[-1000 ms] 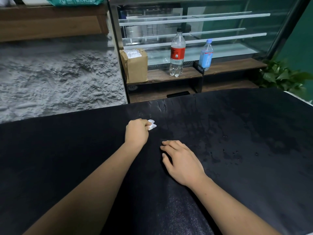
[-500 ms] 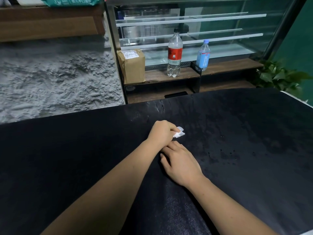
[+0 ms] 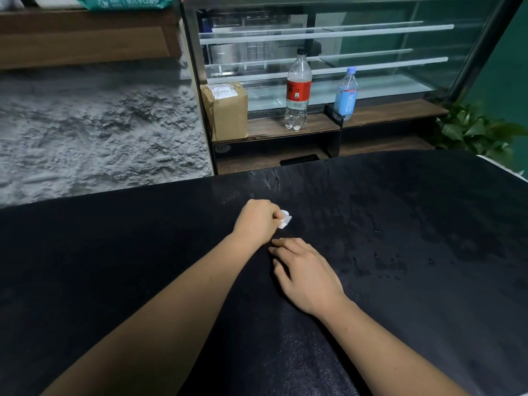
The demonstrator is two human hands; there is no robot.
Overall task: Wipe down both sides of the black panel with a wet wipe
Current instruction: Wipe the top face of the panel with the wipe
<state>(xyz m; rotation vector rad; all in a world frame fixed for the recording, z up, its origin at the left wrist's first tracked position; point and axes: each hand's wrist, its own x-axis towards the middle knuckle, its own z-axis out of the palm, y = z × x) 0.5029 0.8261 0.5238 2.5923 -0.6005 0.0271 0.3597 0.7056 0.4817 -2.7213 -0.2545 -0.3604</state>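
The large black panel (image 3: 414,252) lies flat and fills the lower part of the head view, with wet streaks and droplets on its right half. My left hand (image 3: 255,222) is closed around a small crumpled white wet wipe (image 3: 285,219) and presses it onto the panel near its far edge. My right hand (image 3: 307,274) rests flat on the panel just behind the left hand, fingers spread, holding nothing.
Beyond the panel stands a glass display case with a wooden shelf (image 3: 285,128) carrying a cardboard box (image 3: 227,110), a red-labelled bottle (image 3: 298,90) and a blue-labelled bottle (image 3: 346,94). A green wipes pack (image 3: 123,0) sits top left. A plant (image 3: 471,132) is at the right.
My left hand slid the wipe to the right across the panel, then came back a little towards the far edge. My right hand stayed flat in about the same place.
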